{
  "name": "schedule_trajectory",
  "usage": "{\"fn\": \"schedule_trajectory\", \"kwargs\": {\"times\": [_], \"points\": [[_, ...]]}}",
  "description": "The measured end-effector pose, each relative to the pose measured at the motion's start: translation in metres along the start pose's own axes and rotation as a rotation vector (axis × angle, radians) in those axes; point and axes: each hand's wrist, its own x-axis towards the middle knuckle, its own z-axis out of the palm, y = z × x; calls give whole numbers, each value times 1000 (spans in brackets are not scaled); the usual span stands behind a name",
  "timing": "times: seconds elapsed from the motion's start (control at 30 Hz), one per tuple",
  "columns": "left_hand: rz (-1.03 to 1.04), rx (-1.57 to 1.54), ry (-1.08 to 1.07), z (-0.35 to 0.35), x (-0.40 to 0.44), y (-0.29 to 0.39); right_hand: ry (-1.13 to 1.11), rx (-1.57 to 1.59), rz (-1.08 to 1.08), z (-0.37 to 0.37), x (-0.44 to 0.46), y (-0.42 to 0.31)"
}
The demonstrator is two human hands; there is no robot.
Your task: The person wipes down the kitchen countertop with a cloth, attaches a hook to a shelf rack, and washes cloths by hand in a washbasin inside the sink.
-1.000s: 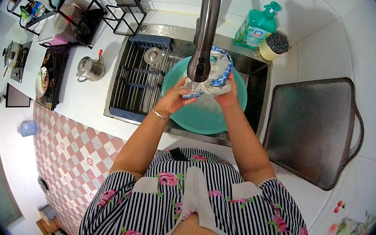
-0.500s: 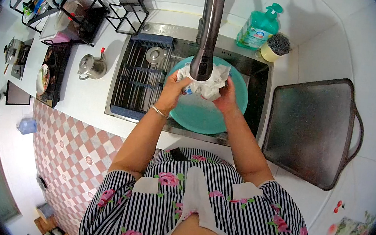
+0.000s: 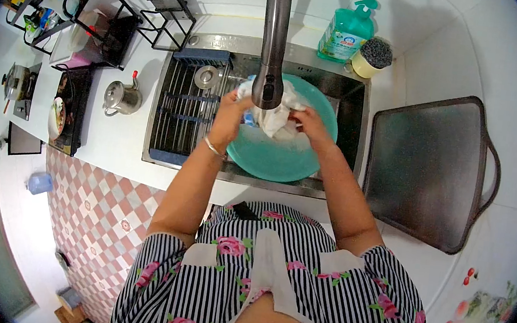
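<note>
A wet-looking white cloth with a patch of blue hangs bunched over the teal basin in the sink. My left hand, with a bracelet at the wrist, grips the cloth's left side, fingers closed on it. On the other side my right hand pinches the cloth's right edge. The dark faucet comes down between the hands and covers part of the cloth. Whether water is running I cannot tell.
Left of the basin, a dish rack sits in the sink, with a metal kettle beyond it. Behind the sink stand a green soap bottle and a scrubber in a cup. A dark tray leans at the right.
The cloth has shifted and hangs looser, more spread between my hands. My left hand has moved slightly left and my right hand has turned inward. The whole view has shifted a little.
</note>
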Motion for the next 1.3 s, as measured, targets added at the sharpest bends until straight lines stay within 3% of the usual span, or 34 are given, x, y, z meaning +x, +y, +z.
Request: {"fn": "schedule_trajectory", "kwargs": {"times": [0.07, 0.13, 0.2, 0.27, 0.33, 0.43, 0.53, 0.63, 0.73, 0.83, 0.93, 1.13, 1.23, 1.3], "points": [[-44, -186, -26, -6, -5, 10, 428, -678, -230, -27, 10, 45], [-103, -291, 14, -12, -11, 14, 853, -1171, -229, -34, -12, 57], [-90, -338, -68, -19, -15, 15, 903, -1127, 47, -40, -12, 75], [-126, -453, -101, -19, -23, 22, 816, -941, 209, -56, -10, 96], [-125, -564, -33, -19, -24, 28, 599, -624, 238, -75, -7, 109], [-81, -652, -41, -28, -27, 46, 692, -500, 10, -81, -3, 123], [5, -677, -31, -35, -33, 67, 604, -134, 3, -57, -31, 46], [67, -807, -141, -50, -37, 78, 631, -241, -51, -51, -36, 1], [92, -843, -196, -58, -39, 84, 789, -611, -478, -54, -16, 8], [74, -863, -208, -65, -41, 89, 771, -919, -218, -2, -56, -66], [45, -851, -133, -73, -42, 88, 735, -1165, -90, 16, -69, -100], [48, -868, -174, -80, -45, 88, 786, -1497, -67, 4, -67, -132], [12, -868, -141, -83, -42, 87, 793, -1502, -69, 14, -63, -156], [-4, -902, -164, -86, -39, 86, 755, -1618, 68, 36, -59, -173]]}}
